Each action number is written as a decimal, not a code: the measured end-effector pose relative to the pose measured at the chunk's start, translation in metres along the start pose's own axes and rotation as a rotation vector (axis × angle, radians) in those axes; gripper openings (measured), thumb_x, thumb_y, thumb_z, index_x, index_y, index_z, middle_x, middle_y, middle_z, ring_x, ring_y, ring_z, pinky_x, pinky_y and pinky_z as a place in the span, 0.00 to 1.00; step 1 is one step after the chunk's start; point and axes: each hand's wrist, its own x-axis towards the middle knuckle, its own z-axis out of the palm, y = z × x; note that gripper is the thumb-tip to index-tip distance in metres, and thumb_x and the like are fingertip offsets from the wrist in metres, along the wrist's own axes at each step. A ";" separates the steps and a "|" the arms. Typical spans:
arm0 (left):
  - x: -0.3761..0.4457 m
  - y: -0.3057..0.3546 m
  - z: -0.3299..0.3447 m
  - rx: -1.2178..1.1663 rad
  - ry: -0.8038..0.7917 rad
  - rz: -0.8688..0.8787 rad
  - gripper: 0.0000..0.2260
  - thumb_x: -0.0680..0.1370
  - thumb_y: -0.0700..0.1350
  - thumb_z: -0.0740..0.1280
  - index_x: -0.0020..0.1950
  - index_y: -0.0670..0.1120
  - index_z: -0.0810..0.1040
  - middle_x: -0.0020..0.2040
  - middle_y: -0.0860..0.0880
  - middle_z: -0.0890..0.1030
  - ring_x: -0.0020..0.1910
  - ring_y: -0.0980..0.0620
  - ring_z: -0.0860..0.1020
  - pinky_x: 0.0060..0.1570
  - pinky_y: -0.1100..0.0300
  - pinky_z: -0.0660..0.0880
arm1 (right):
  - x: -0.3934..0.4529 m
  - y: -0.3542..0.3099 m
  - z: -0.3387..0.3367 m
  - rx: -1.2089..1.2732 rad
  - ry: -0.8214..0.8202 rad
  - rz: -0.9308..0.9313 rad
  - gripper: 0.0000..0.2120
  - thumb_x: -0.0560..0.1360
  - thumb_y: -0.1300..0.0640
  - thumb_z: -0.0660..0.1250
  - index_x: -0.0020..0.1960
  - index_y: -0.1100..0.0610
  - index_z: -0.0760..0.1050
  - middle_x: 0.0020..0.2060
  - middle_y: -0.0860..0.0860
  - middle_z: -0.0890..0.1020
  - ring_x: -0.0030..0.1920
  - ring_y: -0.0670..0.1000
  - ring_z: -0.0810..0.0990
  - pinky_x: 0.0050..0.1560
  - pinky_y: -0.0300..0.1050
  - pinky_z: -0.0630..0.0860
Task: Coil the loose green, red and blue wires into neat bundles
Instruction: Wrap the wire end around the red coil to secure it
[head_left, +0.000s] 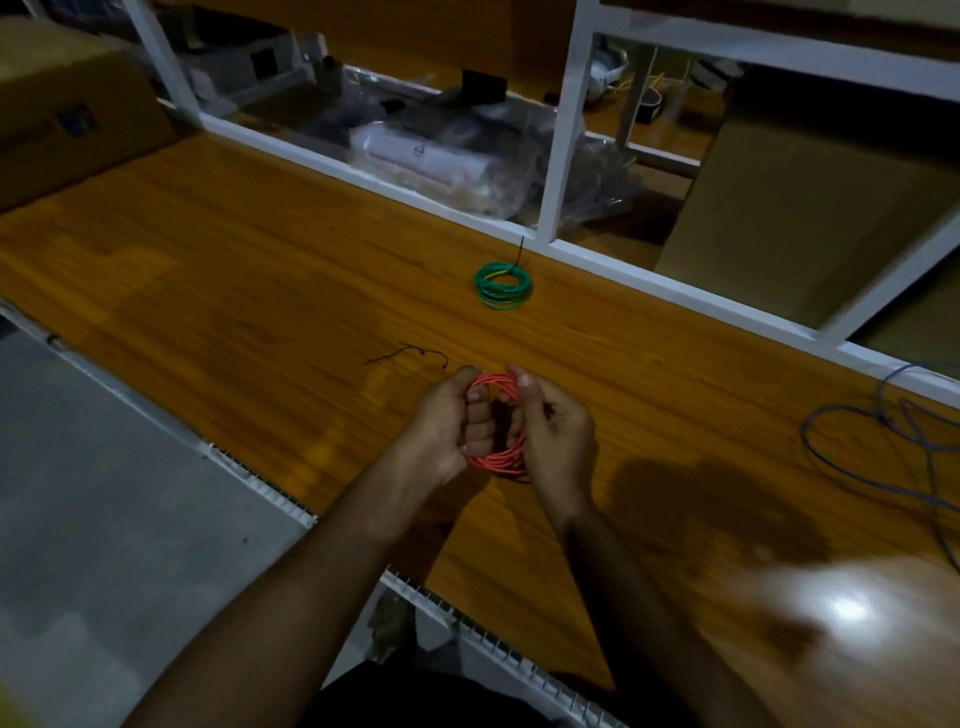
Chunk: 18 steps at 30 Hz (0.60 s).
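Dim workshop, wooden bench (260, 249), white frame (563, 130), both hands (452, 421) (553, 431) gripping red coil (493, 460), green coil (503, 285) tied

Wooden surface (260, 260) with wires lying on it.
A tied green coil (503, 285) lies near the far edge, a black tie (410, 355) nearer, loose blue wire (883, 452) at right.

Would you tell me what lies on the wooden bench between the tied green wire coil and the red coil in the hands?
Head view: only bare wooden bench between green coil and red coil.
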 end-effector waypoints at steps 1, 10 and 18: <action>0.004 0.008 -0.007 0.000 -0.026 -0.014 0.26 0.84 0.54 0.53 0.26 0.49 0.66 0.18 0.53 0.60 0.14 0.57 0.56 0.17 0.67 0.50 | 0.004 0.002 0.012 0.018 0.024 0.022 0.12 0.82 0.58 0.62 0.60 0.58 0.81 0.32 0.55 0.81 0.30 0.42 0.76 0.31 0.32 0.70; 0.047 0.050 -0.072 0.241 0.125 0.145 0.17 0.83 0.50 0.58 0.37 0.46 0.72 0.22 0.51 0.67 0.17 0.56 0.63 0.19 0.68 0.58 | 0.033 0.035 0.109 0.055 0.107 0.139 0.15 0.83 0.57 0.59 0.40 0.59 0.76 0.25 0.49 0.73 0.23 0.46 0.69 0.26 0.39 0.65; 0.044 0.059 -0.116 0.277 0.074 0.397 0.08 0.78 0.39 0.68 0.57 0.43 0.80 0.38 0.45 0.80 0.29 0.54 0.74 0.26 0.63 0.70 | 0.037 0.058 0.147 -0.017 0.206 0.148 0.13 0.80 0.46 0.61 0.38 0.43 0.78 0.27 0.44 0.76 0.30 0.49 0.75 0.32 0.50 0.71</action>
